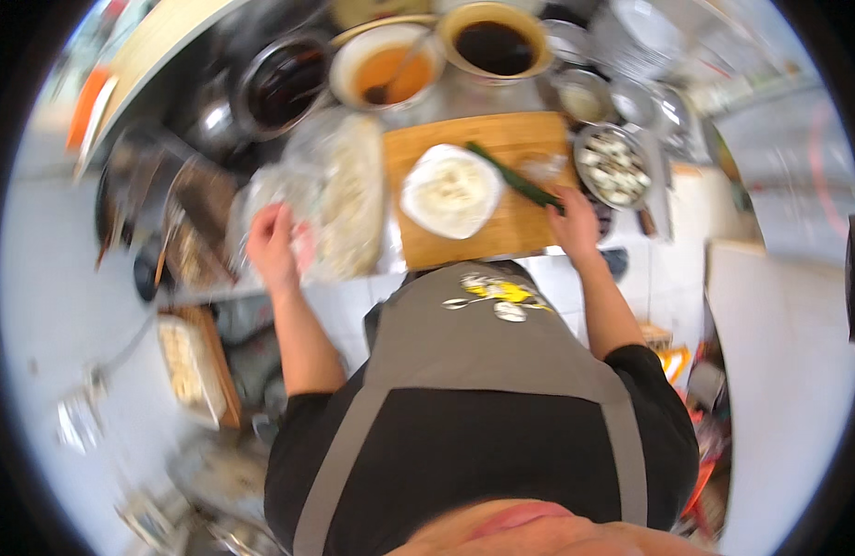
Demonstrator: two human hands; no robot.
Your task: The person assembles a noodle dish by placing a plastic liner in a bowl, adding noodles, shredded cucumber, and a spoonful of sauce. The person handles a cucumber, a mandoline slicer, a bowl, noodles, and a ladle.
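Observation:
A long dark green cucumber (515,174) lies slanting across the wooden cutting board (418,139). Its near right end is in the fingers of my right hand (576,225). Beside it on the board stands a white squarish plate (429,219) with pale pieces of food (453,188) on it. My left hand (273,246) is off to the left, over the edge of a clear plastic bag (339,199) of pale contents. Its fingers are curled together, and blur hides whether anything is between them. A small clear plastic piece (543,167) lies by the cucumber.
Behind the board are a bowl of orange liquid (411,79), a yellowish bowl of dark liquid (494,48) and a dark pot (284,85). A metal bowl of white chunks (614,167) stands right of the board, with a knife (647,218) close by.

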